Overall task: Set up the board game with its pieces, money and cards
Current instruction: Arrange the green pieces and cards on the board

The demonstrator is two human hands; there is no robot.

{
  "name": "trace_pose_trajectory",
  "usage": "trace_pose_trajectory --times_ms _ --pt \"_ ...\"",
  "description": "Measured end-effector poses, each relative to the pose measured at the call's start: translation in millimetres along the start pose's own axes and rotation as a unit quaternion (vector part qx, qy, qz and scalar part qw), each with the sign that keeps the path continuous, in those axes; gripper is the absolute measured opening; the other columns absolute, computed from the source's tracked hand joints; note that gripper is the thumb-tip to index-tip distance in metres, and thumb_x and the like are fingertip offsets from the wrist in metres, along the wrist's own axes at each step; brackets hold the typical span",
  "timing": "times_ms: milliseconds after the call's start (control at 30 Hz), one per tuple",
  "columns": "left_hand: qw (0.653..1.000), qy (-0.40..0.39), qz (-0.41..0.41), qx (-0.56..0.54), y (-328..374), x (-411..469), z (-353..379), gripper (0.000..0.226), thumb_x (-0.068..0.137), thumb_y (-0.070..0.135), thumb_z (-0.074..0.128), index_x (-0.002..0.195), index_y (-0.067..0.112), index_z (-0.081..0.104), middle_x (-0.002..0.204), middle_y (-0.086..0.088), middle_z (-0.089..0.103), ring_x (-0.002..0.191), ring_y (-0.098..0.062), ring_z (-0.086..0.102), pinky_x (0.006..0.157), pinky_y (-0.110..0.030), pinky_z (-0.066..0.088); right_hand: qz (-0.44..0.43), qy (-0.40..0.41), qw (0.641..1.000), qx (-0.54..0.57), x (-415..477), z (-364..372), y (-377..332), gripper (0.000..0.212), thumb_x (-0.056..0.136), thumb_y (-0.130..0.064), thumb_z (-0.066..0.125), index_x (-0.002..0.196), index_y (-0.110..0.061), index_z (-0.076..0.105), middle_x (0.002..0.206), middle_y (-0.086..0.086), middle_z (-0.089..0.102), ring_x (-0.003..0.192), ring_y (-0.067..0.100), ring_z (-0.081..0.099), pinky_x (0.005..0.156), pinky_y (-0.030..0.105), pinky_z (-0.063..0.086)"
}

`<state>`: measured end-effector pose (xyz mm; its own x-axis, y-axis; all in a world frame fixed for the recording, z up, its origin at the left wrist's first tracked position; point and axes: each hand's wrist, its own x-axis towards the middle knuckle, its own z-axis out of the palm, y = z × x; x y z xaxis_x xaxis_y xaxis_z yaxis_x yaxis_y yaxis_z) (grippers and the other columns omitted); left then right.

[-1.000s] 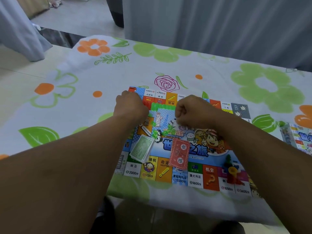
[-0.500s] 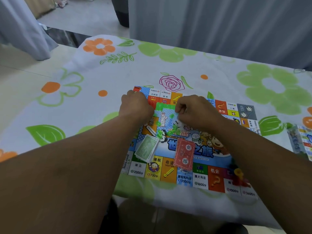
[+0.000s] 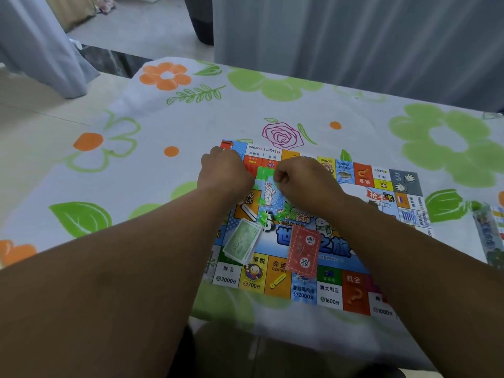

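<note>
The colourful game board (image 3: 380,184) lies flat on the flowered tablecloth. On its near half rest a stack of green money notes (image 3: 241,242) and a red card deck (image 3: 304,251). My left hand (image 3: 225,173) and my right hand (image 3: 302,181) are both curled at the board's far left part. Between them they pinch a bright green plastic strip of small pieces (image 3: 263,173), the left hand at its left end and the right hand at its right end. A few loose green bits (image 3: 263,217) lie on the board just below. My fingertips are hidden behind the knuckles.
The game box (image 3: 491,236) lies at the table's right edge. The tablecloth (image 3: 163,126) covers a table whose near edge runs just below the board. Grey curtains hang behind, and tiled floor shows at the left.
My right hand has moved left and away from me toward my left hand, so less of the green strip shows between them. The view has shifted a little; cards and money lie as before.
</note>
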<state>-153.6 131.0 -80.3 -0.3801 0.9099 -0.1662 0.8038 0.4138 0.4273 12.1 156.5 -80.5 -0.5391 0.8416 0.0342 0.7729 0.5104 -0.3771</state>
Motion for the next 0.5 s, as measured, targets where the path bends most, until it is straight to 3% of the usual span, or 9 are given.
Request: trace_pose_trajectory --times_ms 500 --pt "1.0 -0.002 -0.003 -0.006 -0.4 -0.8 -1.1 0.036 0.087 0.02 0.063 0.122 0.009 0.062 0.123 -0.013 0.047 0.12 -0.032 0.043 0.089 -0.038 0.045 0.048 0.021 0.998 0.017 6.4 7.7 -5.2 0.018 0.092 -0.007 0.054 0.103 -0.013 0.065 0.104 0.007 0.067 0.091 0.031 0.06 0.079 0.043 0.052"
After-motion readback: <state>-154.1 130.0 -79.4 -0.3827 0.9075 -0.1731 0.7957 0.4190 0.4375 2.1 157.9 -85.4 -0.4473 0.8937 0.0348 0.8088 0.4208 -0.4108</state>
